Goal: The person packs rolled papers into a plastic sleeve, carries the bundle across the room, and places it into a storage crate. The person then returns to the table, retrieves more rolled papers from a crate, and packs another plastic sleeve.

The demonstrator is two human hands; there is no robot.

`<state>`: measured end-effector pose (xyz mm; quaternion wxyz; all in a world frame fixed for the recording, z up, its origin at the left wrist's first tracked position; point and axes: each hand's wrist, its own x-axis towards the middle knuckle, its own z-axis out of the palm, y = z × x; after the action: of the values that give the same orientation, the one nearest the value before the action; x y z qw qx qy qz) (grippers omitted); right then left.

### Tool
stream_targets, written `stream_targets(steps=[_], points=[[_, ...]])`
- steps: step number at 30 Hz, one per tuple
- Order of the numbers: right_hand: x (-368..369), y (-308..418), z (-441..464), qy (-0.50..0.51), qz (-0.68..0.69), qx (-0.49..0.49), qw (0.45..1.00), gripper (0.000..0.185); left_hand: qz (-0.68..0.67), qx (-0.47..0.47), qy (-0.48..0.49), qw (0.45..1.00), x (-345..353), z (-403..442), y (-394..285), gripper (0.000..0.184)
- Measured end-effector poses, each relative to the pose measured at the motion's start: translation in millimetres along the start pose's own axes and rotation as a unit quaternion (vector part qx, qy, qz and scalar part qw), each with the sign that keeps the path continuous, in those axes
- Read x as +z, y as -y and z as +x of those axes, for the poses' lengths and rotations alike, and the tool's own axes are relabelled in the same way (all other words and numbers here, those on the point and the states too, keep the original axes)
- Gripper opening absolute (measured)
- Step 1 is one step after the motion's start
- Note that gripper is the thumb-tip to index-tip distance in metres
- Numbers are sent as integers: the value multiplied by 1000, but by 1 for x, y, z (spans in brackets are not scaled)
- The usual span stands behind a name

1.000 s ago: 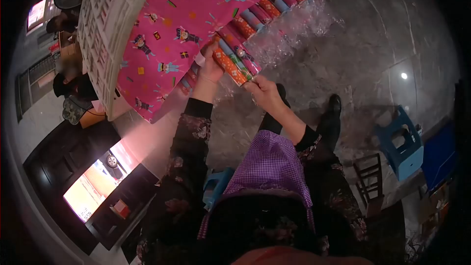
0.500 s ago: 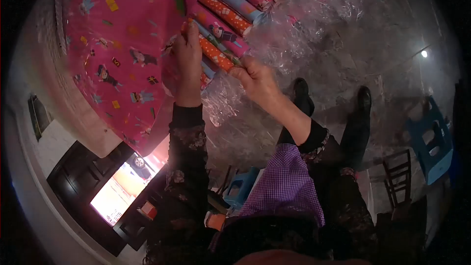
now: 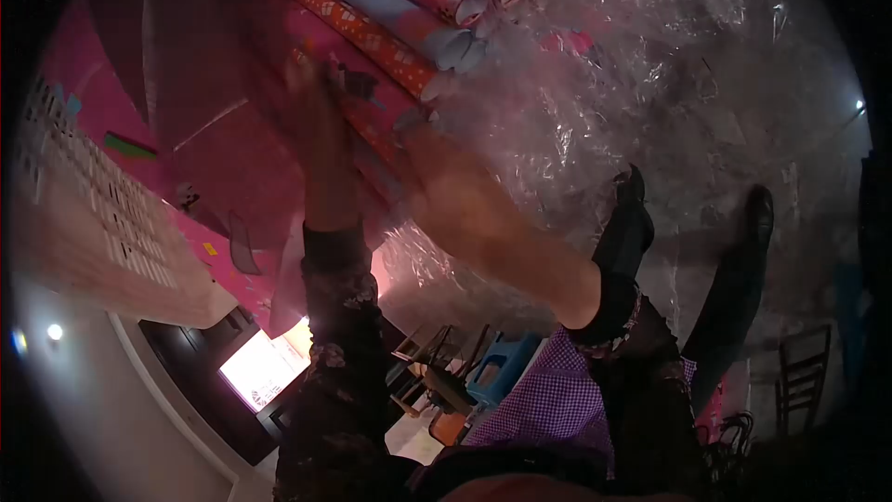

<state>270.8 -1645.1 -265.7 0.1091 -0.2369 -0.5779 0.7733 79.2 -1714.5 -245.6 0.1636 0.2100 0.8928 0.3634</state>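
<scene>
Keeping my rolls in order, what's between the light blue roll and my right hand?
An orange patterned roll, then a pink roll; the head view shows both.

Both arms reach forward, left hand (image 3: 316,107) raised beyond the lower right hand (image 3: 451,191).

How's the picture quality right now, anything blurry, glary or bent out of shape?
Head view: left hand and right hand smeared, probably by motion; glints across the clear plastic; bright opening washed out; upper left dim; corners black, pale wall bowed, suggesting a wide lens.
</scene>
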Motion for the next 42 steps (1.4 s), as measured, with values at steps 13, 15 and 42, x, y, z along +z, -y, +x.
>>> stream_targets(steps=[13, 15, 42], points=[[0, -9, 2, -25, -15, -14, 999, 17, 53, 18, -30, 998, -1, 3, 8, 54], [-4, -6, 2, -18, 2, 3, 1000, 16, 131, -92, -84, 983, 14, -1, -31, 54], [-173, -47, -242, -108, -126, 309, 937, 19, 182, 131, 64, 973, 22, -3, -37, 67]])
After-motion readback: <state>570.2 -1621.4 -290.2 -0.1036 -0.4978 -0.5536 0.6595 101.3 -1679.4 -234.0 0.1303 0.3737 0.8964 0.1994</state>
